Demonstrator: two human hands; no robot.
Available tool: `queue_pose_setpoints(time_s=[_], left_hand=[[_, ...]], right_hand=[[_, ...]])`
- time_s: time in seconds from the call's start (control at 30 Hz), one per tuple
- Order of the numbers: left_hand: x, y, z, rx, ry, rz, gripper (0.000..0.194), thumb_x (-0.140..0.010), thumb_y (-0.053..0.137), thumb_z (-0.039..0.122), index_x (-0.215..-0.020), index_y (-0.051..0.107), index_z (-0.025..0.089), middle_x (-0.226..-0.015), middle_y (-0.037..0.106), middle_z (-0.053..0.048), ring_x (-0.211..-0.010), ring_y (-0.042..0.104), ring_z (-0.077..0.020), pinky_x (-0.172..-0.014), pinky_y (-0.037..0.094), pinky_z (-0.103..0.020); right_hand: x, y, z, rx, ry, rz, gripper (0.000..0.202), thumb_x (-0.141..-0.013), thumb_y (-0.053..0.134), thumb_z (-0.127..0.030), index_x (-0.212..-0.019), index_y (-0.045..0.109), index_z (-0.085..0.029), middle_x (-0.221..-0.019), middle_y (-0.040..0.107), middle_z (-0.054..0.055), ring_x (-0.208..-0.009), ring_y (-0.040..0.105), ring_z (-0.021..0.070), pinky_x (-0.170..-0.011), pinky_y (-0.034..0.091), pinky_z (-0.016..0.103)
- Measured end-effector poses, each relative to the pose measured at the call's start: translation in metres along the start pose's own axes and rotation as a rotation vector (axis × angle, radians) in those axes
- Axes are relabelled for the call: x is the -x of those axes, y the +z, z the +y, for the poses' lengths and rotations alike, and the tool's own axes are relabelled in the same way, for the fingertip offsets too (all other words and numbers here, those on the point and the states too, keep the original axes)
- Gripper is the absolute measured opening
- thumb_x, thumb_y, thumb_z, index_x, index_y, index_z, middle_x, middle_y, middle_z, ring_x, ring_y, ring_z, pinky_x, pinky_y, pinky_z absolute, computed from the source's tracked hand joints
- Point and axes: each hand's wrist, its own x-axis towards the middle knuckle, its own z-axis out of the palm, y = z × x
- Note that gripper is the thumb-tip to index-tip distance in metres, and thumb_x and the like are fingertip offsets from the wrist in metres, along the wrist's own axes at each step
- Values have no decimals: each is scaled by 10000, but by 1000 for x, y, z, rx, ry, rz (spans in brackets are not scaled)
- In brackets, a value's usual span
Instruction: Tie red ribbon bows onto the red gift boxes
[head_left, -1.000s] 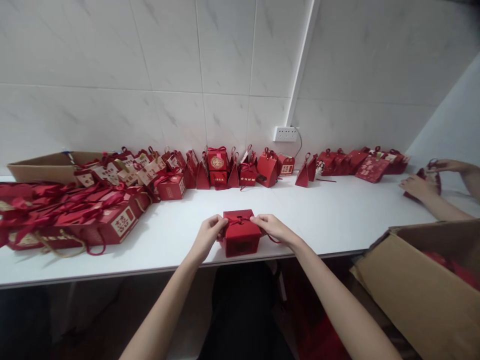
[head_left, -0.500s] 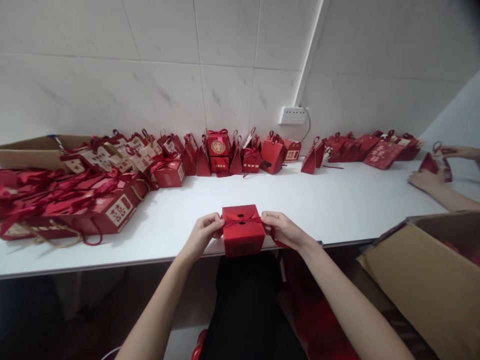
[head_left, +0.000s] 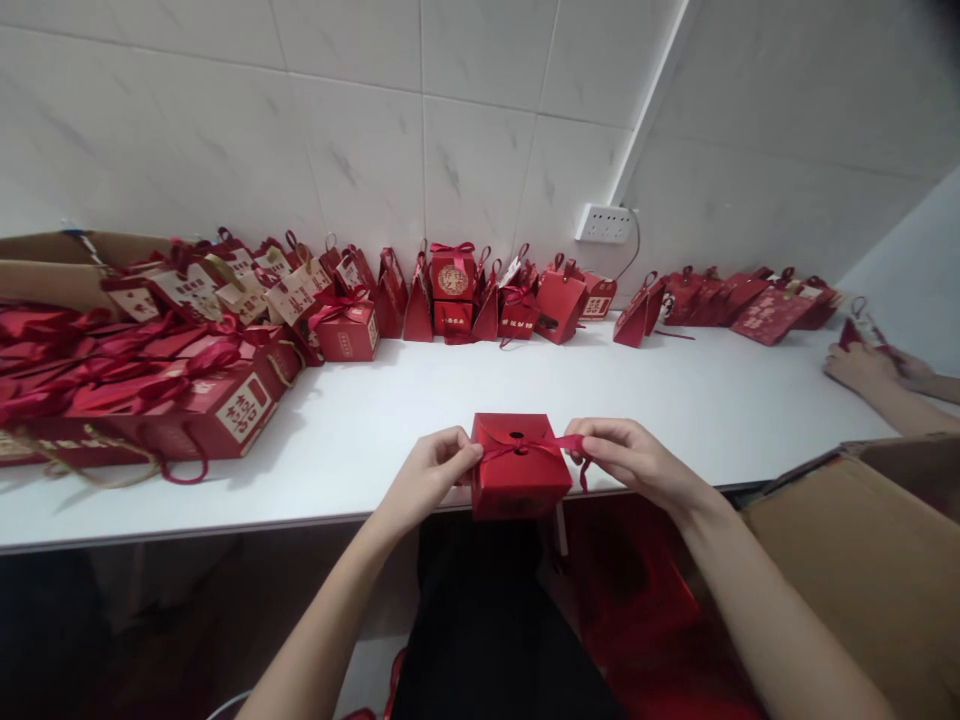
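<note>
Right hand (head_left: 639, 458) has drawn the pinched ribbon (head_left: 568, 442) farther from the red box (head_left: 521, 477) (left hand (head_left: 433, 470) pinching ribbon too).

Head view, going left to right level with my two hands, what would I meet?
Pile of ribboned red boxes, your left hand, red gift box, your right hand, cardboard box.
</note>
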Motion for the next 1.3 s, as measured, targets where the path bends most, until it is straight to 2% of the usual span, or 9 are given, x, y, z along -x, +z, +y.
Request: queue_pose_setpoints(time_s=[0.13,0.37,0.5,0.67,0.8,0.9,1.0,1.17,1.3], left_hand=[[4,5,6,21,25,-53,314,-784,563,398,-622,433,163,-566,466,49,-525,406,-70,-536,313,-205],[4,13,3,70,2,-67,335,-763,559,425,-600,412,172,-542,465,51,-489,403,-68,-508,319,-199],[7,10,6,-38,13,-40,271,-776,560,398,-685,455,165,-623,498,39,-514,411,-66,-522,328,-199],[16,1,23,-454,124,-46,261,-823,533,295,-1055,466,198,-606,450,76,-529,412,-83,-529,323,-197],[18,-1,42,-917,198,-43,91,-846,488,230,-886,558,190,-686,528,27,-596,477,-103,-582,366,-219],[13,-1,54,-1133,306,7,141,-865,472,270,-841,576,178,-907,555,-37,-643,509,-108,-647,408,-249],[5,2,66,-1211,356,14,221,-865,478,354,-800,583,170,-951,540,-52,-646,513,-110,-657,417,-254],[-9,9,88,-1246,290,-66,293,-838,506,371,-646,590,166,-695,546,-18,-549,452,-107,-547,338,-238],[-19,10,97,-1236,275,-152,280,-829,526,356,-643,638,180,-661,595,-20,-565,473,-121,-556,323,-239]], right_hand=[[-4,22,-20,131,-72,45,184,-805,618,-361,-745,680,-199,-1119,647,69,-1047,569,215,-895,421,331],[-18,47,-10,334,-108,267,206,-793,614,-368,-740,701,-189,-745,689,26,-735,627,173,-694,478,281],[-17,46,-1,321,-162,294,154,-803,609,-307,-782,711,-194,-791,677,20,-733,638,159,-704,484,274],[-17,46,2,387,-237,266,173,-839,545,-220,-894,706,-189,-877,681,40,-811,648,167,-775,490,296],[-19,44,2,426,-312,227,206,-852,498,-164,-913,693,-189,-883,685,38,-832,642,162,-791,497,296],[-20,43,2,411,-330,230,226,-858,463,-142,-902,680,-189,-871,688,33,-819,643,156,-785,502,296],[-22,44,3,352,-299,248,188,-849,481,-156,-876,663,-193,-812,692,15,-758,646,146,-752,508,289],[-27,49,6,174,-224,261,104,-824,518,-183,-848,619,-192,-760,688,6,-700,658,144,-707,525,288],[-28,49,4,240,-243,272,118,-823,523,-174,-827,639,-201,-750,688,-1,-699,652,147,-726,515,299]])
